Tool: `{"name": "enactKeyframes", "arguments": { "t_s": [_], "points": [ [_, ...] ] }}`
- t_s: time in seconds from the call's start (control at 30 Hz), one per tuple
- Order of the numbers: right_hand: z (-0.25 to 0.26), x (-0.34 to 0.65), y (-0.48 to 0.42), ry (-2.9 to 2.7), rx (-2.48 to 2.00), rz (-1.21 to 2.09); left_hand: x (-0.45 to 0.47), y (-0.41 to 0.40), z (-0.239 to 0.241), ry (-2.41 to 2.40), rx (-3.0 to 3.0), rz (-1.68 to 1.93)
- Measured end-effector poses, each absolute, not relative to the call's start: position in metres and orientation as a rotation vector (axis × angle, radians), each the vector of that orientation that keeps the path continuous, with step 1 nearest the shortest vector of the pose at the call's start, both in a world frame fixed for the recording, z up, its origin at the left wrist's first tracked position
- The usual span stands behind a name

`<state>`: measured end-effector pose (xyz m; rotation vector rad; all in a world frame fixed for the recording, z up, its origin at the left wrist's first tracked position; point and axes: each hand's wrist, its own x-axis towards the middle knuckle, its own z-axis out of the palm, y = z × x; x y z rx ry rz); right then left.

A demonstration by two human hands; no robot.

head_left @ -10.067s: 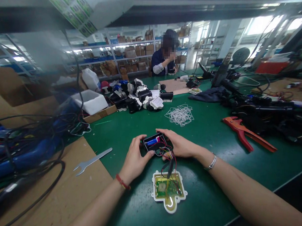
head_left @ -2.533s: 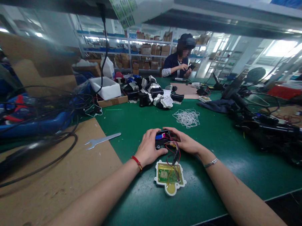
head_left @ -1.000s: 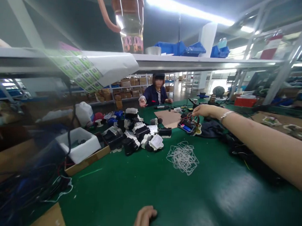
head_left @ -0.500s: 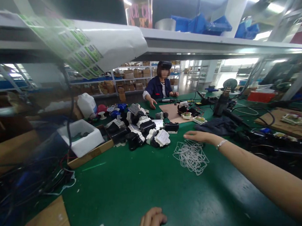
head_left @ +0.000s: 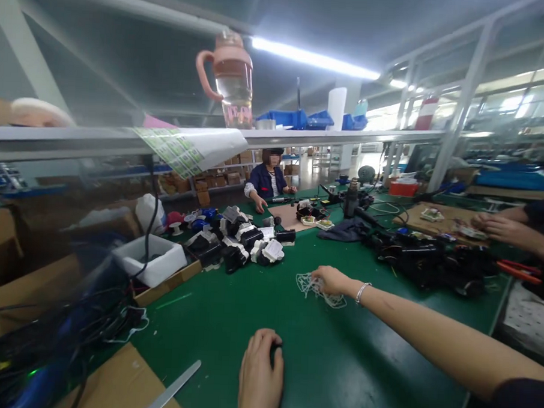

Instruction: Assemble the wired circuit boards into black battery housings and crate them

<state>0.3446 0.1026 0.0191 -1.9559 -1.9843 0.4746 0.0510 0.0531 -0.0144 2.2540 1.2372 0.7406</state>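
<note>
My right hand [head_left: 330, 280] reaches across the green table [head_left: 337, 363] and lies on a tangle of white cord loops [head_left: 311, 288], its fingers curled down into them. Near the front edge my left hand [head_left: 260, 372] lies flat on the table with the fingers stretched out together. A small dark thing [head_left: 276, 348] shows at its right side; I cannot tell what it is.
A heap of black and white housings [head_left: 238, 244] and a white foam box [head_left: 150, 262] lie at the left back. Black cables and tools [head_left: 431, 265] crowd the right. One person [head_left: 266, 183] sits across; another person's hands [head_left: 500, 229] work at the right. A flat wrench [head_left: 174, 389] lies on cardboard.
My right hand set the wired black housing down at the far side, drew back empty, and now rests on the white loops. My left hand left the housing and lies flat.
</note>
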Motion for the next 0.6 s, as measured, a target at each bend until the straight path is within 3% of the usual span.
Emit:
{"name": "enactKeyframes", "arguments": {
  "t_s": [0.37,0.6],
  "points": [
    [0.105,0.356,-0.081,-1.608,-2.089,0.386,0.040,0.024,0.002,0.920,2.604,0.884],
    [0.130,0.354,-0.231,-1.205,-2.243,0.384,0.049,0.018,-0.002,0.576,2.780,0.915]
  ]
}}
